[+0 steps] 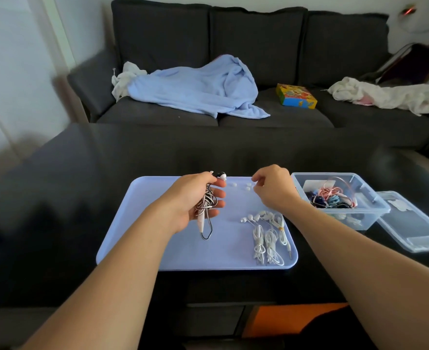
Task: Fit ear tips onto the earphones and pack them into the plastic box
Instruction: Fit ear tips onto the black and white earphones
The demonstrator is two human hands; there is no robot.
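The left hand (195,198) curls its fingers round a coiled black-and-silver earphone bundle (206,203), the coil's long axis running roughly toward and away from the person. Its earbud (221,175) sticks out past the thumb and forefinger, pointing right toward the other hand, while the plug end and a loop of cable hang down toward the near edge. The right hand (271,190) hovers just beside it with fingertips drawn together, apparently pinching something tiny, though the view is too soft to be sure.

Both hands are above a pale blue tray (142,236) on a dark table (57,198). Between the hands, about four loose white ear tips (246,186) lie near the tray's far edge. Three white earphone bundles (269,238) lie side by side at the tray's near right corner, earbuds pointing away, plugs toward the person.

Just right of the tray sits the clear plastic box (375,210), holding a tangle of pink, blue and dark cables. Its lid (415,231) lies flat beside it. No writing is legible anywhere.

On the grey sofa (259,39) behind lie a blue blanket (195,89) and one colourful box (295,96).
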